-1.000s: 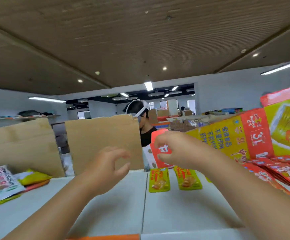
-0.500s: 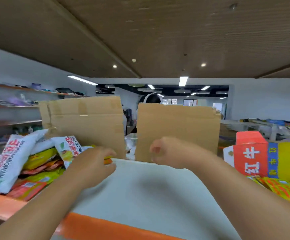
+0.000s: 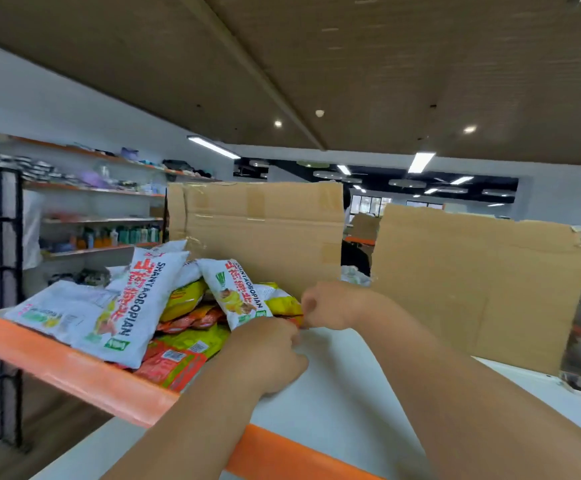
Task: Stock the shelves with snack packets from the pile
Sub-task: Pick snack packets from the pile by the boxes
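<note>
Snack packets lie in a pile [image 3: 178, 327] on the left part of a white shelf [image 3: 334, 410] that has an orange edge [image 3: 57, 362] in front. A big white packet [image 3: 136, 299] lies on top and hangs a little over that edge. A small white packet [image 3: 237, 296] leans next to it, and a yellow packet [image 3: 282, 301] sticks out from behind the small one. Red packets [image 3: 174, 365] lie at the bottom of the pile. Both bare arms reach in to the right side of the pile. The left hand [image 3: 268, 355] is knuckles up with its fingers curled, right at the low end of the small white packet. The right hand [image 3: 330, 306] is just behind it, fingers curled too, touching the corner of the yellow packet. I cannot tell if either hand is really pinching a packet, because the fingertips are hidden. The two hands are very close together. Two cardboard sheets stand up at the back of the shelf, one [image 3: 265, 237] behind the pile and one [image 3: 472, 282] to the right. A brown board [image 3: 351, 64] is overhead. Far off on the left are wall shelves [image 3: 102, 220] with bottles [image 3: 122, 235], and a black rack [image 3: 5, 271].
</note>
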A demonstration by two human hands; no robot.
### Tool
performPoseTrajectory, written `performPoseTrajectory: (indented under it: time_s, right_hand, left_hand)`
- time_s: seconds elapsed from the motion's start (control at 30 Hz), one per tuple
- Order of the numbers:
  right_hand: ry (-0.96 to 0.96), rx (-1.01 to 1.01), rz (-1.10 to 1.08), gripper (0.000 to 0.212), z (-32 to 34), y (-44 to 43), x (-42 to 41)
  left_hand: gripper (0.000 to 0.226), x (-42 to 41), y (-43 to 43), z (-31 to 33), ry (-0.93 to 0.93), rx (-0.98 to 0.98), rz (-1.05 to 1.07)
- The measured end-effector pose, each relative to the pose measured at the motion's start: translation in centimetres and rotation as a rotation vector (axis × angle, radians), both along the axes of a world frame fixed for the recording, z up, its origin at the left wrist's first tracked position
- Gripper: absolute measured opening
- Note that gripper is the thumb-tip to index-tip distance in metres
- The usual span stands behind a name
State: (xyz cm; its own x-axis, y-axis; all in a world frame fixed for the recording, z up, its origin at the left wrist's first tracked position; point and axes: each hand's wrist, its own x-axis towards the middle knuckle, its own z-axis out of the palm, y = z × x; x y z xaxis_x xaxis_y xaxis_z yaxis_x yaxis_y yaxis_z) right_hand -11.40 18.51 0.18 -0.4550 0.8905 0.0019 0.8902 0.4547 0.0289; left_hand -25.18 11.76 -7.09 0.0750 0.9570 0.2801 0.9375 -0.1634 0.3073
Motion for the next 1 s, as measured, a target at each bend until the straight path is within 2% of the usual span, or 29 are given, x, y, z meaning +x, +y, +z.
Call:
performPoseTrajectory:
  time_s: [0.1,0.27,0.3,0.4,0.53,0.63,0.8,1.0]
  right_hand:
    - [0.105,0.038,-0.037,0.024,-0.1,0.7,-1.3]
    - [0.301,0.125,-0.019,0.005,-2.9,2.0,-1.9]
    - [0.325,0.092,0.005,0.006,-3.5,2.1,-1.8]
    - [0.384,0.027,0.112,0.030,-4.8,2.3,-1.4]
    - [0.278,0.086,0.152,0.048,-5.2,2.5,-1.6]
    - [0.245,0.115,0.110,0.037,-5.5,2.4,-1.8]
    - [0.105,0.157,0.027,0.051,-5.5,2.8,-1.6]
    - [0.134,0.197,0.013,0.027,-5.7,3.0,-1.7]
  left_hand:
    - [0.025,-0.4,-0.2,0.3,-0.061,0.047,0.048]
    - [0.036,-1.0,-0.3,0.9,-0.137,0.276,0.278]
    - [0.037,-1.1,-0.3,0.9,-0.140,0.269,0.304]
    - [0.039,-1.2,-0.1,0.6,-0.126,0.198,0.306]
    - [0.042,-1.2,0.1,0.5,-0.065,0.173,0.333]
    - [0.046,-1.2,0.1,0.5,-0.028,0.125,0.338]
    - [0.043,-1.0,0.1,0.5,-0.105,0.104,0.249]
    - [0.039,-0.8,0.0,0.9,-0.136,0.168,0.230]
